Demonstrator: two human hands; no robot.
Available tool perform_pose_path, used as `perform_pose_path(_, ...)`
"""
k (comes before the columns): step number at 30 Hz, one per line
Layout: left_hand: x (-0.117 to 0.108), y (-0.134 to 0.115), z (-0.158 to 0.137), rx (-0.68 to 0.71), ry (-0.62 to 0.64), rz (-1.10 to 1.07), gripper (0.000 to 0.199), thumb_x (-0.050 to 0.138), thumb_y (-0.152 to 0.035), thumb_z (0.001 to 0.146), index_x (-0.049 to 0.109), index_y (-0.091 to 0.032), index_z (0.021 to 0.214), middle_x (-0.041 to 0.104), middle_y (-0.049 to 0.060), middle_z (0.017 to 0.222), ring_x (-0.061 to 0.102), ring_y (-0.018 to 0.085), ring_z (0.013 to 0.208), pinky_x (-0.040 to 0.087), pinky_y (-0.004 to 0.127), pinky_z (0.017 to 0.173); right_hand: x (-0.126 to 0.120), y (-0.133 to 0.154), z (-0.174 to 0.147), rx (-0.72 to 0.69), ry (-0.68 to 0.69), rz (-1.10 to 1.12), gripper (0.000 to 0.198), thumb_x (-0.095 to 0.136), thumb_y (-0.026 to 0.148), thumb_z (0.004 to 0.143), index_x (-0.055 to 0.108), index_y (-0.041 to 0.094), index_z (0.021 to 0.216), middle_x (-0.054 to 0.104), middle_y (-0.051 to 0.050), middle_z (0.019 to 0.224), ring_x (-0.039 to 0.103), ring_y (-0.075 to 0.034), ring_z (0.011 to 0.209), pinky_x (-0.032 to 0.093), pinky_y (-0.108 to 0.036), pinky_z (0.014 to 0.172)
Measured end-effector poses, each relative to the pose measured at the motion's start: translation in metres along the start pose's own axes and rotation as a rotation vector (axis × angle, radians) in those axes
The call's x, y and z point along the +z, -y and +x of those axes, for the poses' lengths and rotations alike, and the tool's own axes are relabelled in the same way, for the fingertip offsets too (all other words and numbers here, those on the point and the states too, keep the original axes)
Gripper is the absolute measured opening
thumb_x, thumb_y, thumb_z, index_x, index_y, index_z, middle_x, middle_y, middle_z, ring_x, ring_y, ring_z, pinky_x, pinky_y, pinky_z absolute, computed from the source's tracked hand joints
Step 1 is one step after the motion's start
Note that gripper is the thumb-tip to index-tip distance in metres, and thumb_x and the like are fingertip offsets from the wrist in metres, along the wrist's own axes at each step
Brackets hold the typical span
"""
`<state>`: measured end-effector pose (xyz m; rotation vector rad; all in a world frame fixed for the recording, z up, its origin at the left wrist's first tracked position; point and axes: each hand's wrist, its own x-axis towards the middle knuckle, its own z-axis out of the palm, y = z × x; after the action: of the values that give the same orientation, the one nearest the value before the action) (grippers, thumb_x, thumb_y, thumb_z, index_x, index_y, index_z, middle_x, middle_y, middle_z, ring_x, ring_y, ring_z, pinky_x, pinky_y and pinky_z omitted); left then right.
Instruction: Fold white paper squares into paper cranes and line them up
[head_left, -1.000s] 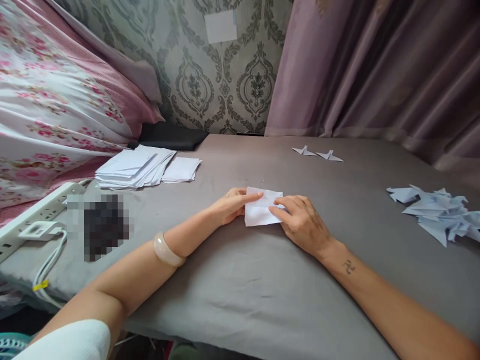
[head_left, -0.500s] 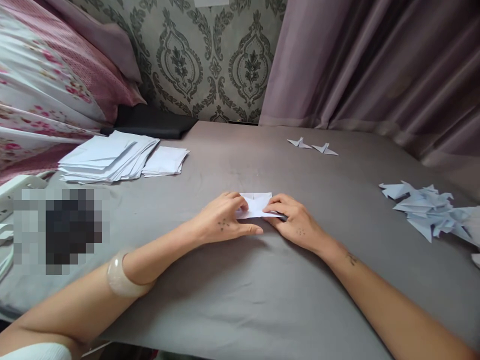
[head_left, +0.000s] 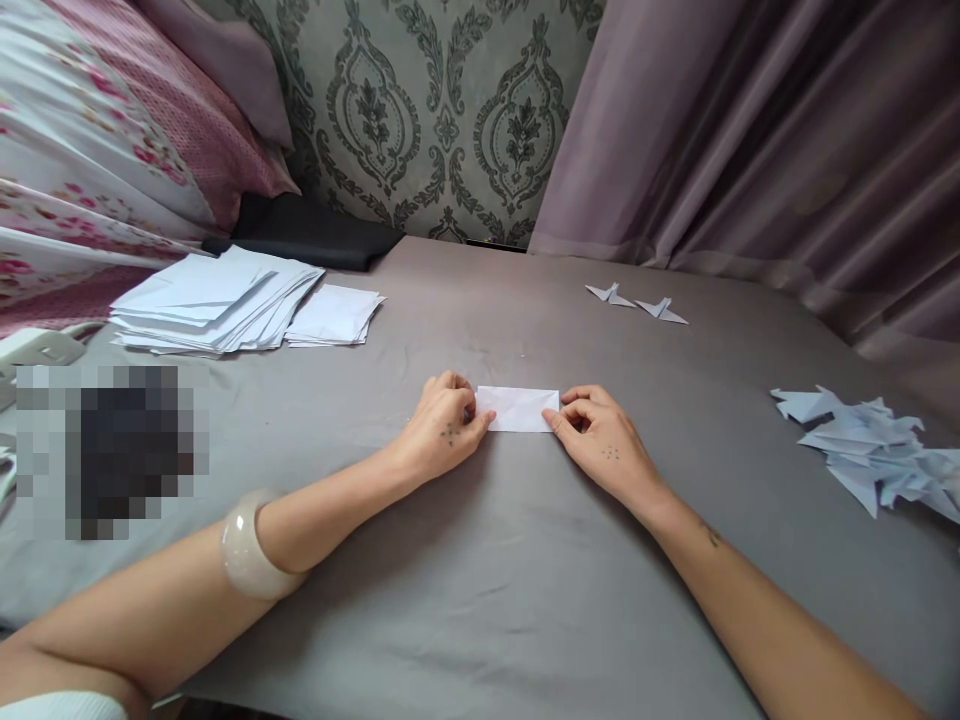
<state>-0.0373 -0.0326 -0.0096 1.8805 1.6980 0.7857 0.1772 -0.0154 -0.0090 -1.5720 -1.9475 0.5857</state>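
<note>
Sheet (head_left: 517,410): one, white paper, folded to a narrow oblong, long sides running left to right; placed about mid-way across the tabletop (head_left: 480,600), between the two stations below.
Left hand (head_left: 448,428): clamped on the sheet's left end, thumb over the near corner, fingers curled at the side; small dark dots on the back.
Right hand (head_left: 604,440): clamped on the sheet's right end, thumb on the near corner, index finger bent at the far one (some fingertips hidden); similar dots on the back.
Bangle (head_left: 255,550): one, pale, glossy, round the left forearm.
Large stack (head_left: 217,300): white paper, many leaves, edges uneven; far left of the tabletop.
Small stack (head_left: 335,315): white paper, smaller leaves, just beside the large stack on its right.
Two birds (head_left: 661,310): folded white paper, wings spread, side by side; beyond the right hand.
Heap (head_left: 874,445): folded paper shapes, overlapping; right side, well apart from the sheet.
Black cloth (head_left: 315,237): behind both stacks.
Pixelated patch (head_left: 131,450): dark, left side (contents cannot be told).
Backdrop: patterned wall (head_left: 446,100), mauve curtain (head_left: 660,130) at right, floral fabric (head_left: 90,150) at left.
</note>
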Motion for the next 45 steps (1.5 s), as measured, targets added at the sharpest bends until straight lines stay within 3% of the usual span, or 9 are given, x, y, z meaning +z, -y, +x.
perform_pose_path(6, -0.002, 0.004, -0.002, 0.072, 0.047, 0.066, 0.027, 0.056, -0.037, 0.082, 0.046, -0.021, 0.062, 0.053, 0.009, 0.097, 0.050, 0.025, 0.095, 0.047, 0.038, 0.077, 0.004, -0.001, 0.001, 0.008, -0.031, -0.012, 0.028, 0.063, 0.039, 0.076, 0.059, 0.019, 0.058, 0.057, -0.006, 0.100, 0.054, -0.013, 0.066, 0.045, -0.033, 0.070)
perform_pose_path(16, -0.016, -0.005, -0.008, 0.276, 0.191, 0.481, 0.026, 0.038, -0.016, 0.090, 0.044, -0.014, 0.115, 0.045, 0.015, 0.118, 0.044, 0.027, 0.099, 0.042, 0.041, 0.083, 0.001, -0.007, 0.004, -0.010, 0.010, 0.030, 0.017, 0.064, 0.033, 0.076, 0.058, 0.020, 0.067, 0.057, -0.003, 0.094, 0.054, -0.013, 0.070, 0.044, -0.030, 0.069)
perform_pose_path(22, -0.011, -0.004, -0.004, 0.588, 0.304, 0.354, 0.028, 0.038, -0.007, 0.086, 0.050, -0.017, 0.110, 0.054, 0.010, 0.113, 0.047, 0.023, 0.105, 0.040, 0.037, 0.090, 0.001, -0.007, 0.004, -0.022, 0.011, -0.003, 0.016, 0.064, 0.034, 0.076, 0.060, 0.020, 0.070, 0.057, -0.003, 0.092, 0.054, -0.013, 0.071, 0.045, -0.029, 0.071)
perform_pose_path(27, -0.002, -0.005, 0.010, 0.557, 0.230, 0.339, 0.034, 0.054, -0.044, 0.089, 0.055, -0.018, 0.111, 0.055, 0.010, 0.113, 0.052, 0.021, 0.095, 0.044, 0.032, 0.084, 0.002, -0.009, 0.004, -0.048, -0.005, -0.040, 0.016, 0.059, 0.036, 0.078, 0.064, 0.021, 0.081, 0.059, -0.004, 0.095, 0.056, -0.014, 0.071, 0.046, -0.031, 0.070)
perform_pose_path(34, 0.003, -0.010, 0.015, 0.685, 0.183, 0.552, 0.034, 0.035, -0.035, 0.098, 0.063, -0.015, 0.096, 0.062, 0.010, 0.095, 0.055, 0.021, 0.086, 0.045, 0.032, 0.076, 0.004, -0.015, 0.006, -0.029, -0.089, 0.039, 0.026, 0.061, 0.041, 0.076, 0.067, 0.021, 0.092, 0.061, -0.003, 0.079, 0.053, -0.014, 0.058, 0.046, -0.031, 0.060)
perform_pose_path(37, 0.000, -0.016, 0.013, 0.550, 0.055, 0.306, 0.032, 0.035, -0.029, 0.097, 0.063, -0.015, 0.089, 0.064, 0.009, 0.085, 0.057, 0.019, 0.081, 0.045, 0.031, 0.075, 0.004, -0.013, 0.004, -0.030, -0.235, 0.149, 0.028, 0.058, 0.043, 0.080, 0.065, 0.021, 0.097, 0.064, -0.004, 0.082, 0.056, -0.014, 0.060, 0.048, -0.030, 0.060)
perform_pose_path(41, -0.001, -0.019, 0.013, -0.017, -0.057, -0.553, 0.020, 0.052, -0.031, 0.089, 0.064, -0.014, 0.090, 0.065, 0.006, 0.081, 0.059, 0.013, 0.069, 0.045, 0.023, 0.063, -0.001, -0.003, -0.006, -0.236, -0.464, 0.167, 0.023, 0.056, 0.031, 0.083, 0.058, 0.021, 0.104, 0.062, -0.007, 0.098, 0.059, -0.016, 0.075, 0.050, -0.031, 0.069)
perform_pose_path(43, 0.001, -0.017, 0.013, -0.297, 0.003, -0.874, 0.018, 0.063, -0.022, 0.080, 0.064, -0.013, 0.095, 0.066, 0.005, 0.080, 0.059, 0.011, 0.064, 0.045, 0.021, 0.058, -0.003, 0.002, -0.013, -0.376, -0.405, 0.086, 0.031, 0.056, 0.022, 0.080, 0.054, 0.020, 0.111, 0.059, -0.008, 0.105, 0.059, -0.017, 0.081, 0.051, -0.033, 0.074)
perform_pose_path(45, 0.004, -0.014, 0.012, -0.434, 0.033, -1.026, 0.025, 0.068, -0.016, 0.073, 0.062, -0.013, 0.097, 0.066, 0.005, 0.078, 0.060, 0.011, 0.062, 0.046, 0.022, 0.058, -0.004, 0.005, -0.019, -0.473, -0.258, -0.016, 0.048, 0.056, 0.014, 0.076, 0.049, 0.019, 0.123, 0.053, -0.011, 0.117, 0.057, -0.021, 0.099, 0.049, -0.037, 0.086)
